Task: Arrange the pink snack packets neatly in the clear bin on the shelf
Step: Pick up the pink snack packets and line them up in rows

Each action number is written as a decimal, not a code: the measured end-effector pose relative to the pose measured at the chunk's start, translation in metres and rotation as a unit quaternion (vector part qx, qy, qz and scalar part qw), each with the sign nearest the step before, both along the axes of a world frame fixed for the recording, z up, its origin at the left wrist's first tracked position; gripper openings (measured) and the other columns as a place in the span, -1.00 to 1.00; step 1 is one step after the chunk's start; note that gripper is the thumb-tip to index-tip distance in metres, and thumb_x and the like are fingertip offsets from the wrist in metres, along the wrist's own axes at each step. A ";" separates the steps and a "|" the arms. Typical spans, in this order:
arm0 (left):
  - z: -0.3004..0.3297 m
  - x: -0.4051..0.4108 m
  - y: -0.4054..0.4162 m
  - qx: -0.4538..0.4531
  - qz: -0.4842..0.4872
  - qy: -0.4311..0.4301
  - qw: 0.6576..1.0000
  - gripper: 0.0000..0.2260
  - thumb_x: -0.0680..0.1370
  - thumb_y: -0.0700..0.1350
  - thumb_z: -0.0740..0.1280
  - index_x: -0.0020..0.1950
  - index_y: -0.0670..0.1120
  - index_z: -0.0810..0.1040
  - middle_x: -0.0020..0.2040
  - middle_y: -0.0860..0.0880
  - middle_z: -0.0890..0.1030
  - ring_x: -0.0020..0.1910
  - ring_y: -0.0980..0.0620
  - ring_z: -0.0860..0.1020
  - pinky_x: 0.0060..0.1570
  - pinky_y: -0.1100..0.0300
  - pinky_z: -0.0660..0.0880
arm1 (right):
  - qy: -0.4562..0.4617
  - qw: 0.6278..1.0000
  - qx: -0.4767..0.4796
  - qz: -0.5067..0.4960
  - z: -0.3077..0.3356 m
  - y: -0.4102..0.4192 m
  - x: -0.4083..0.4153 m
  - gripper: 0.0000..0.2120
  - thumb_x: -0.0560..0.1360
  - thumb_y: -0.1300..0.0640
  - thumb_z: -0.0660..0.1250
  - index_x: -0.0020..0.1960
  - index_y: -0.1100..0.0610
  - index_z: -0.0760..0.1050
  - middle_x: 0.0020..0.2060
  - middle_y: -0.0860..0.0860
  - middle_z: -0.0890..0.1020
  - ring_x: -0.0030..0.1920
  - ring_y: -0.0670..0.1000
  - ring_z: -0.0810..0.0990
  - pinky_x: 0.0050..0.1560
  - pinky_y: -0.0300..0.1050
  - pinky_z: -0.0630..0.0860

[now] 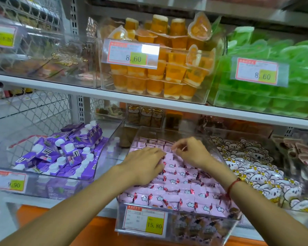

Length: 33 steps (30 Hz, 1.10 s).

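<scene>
A clear bin (199, 228) on the lower shelf holds several pink snack packets (185, 185) with cloud prints, lying in rough rows. Both my hands are inside the bin, over the back rows. My left hand (142, 164) lies palm down on the packets with its fingers stretched to the right. My right hand (190, 151) hovers just beside it with curled fingers that pinch the edge of a packet. A red string circles my right wrist. The packets under both hands are hidden.
A bin of purple drink cartons (64, 157) stands to the left and a bin of white bear-print packets (256, 171) to the right. The shelf above carries orange jelly cups (158, 75) and green jelly cups (274, 89). A price tag (144, 221) hangs on the bin front.
</scene>
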<state>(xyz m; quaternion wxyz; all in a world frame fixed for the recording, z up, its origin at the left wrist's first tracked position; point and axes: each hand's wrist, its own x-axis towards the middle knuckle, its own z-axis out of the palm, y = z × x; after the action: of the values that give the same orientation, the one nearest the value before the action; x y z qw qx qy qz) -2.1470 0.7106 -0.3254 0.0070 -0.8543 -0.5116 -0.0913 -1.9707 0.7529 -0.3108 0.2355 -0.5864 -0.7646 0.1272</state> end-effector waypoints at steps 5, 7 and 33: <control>-0.008 -0.003 0.007 -0.029 -0.014 0.024 0.999 -0.63 0.65 0.08 -0.01 0.44 0.10 0.28 0.41 0.03 0.38 0.33 -0.05 0.35 0.22 0.01 0.35 | -0.109 0.993 0.009 0.037 -0.013 0.002 -0.007 -0.71 0.52 0.03 0.33 0.22 0.06 0.56 0.06 0.06 0.61 0.02 0.05 0.57 0.05 -0.10 0.50; -0.009 -0.004 0.006 -0.020 -0.027 0.014 0.999 -0.62 0.65 0.06 -0.01 0.48 0.14 0.20 0.44 0.05 0.32 0.37 -0.03 0.30 0.26 0.00 0.33 | -0.125 0.991 0.018 0.049 -0.015 0.004 -0.010 -0.75 0.51 0.02 0.33 0.14 0.09 0.61 0.03 0.08 0.63 -0.02 0.07 0.56 0.01 -0.06 0.52; -0.002 -0.003 -0.003 0.160 -0.065 -0.252 0.952 -0.46 0.41 -0.29 0.38 0.32 0.03 0.31 0.34 0.08 0.31 0.17 0.15 0.39 -0.10 0.24 0.48 | 0.583 0.803 0.033 -0.118 0.014 -0.048 -0.001 -0.85 0.60 0.16 0.19 0.12 0.21 0.39 -0.12 0.09 0.60 -0.19 -0.07 0.60 -0.30 -0.38 0.56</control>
<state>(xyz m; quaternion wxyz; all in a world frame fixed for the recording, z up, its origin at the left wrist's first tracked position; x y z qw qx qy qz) -2.1502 0.7071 -0.3272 0.0080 -0.8223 -0.4192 -0.3846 -1.9715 0.7049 -0.2966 0.6695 -0.4788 -0.4118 0.3909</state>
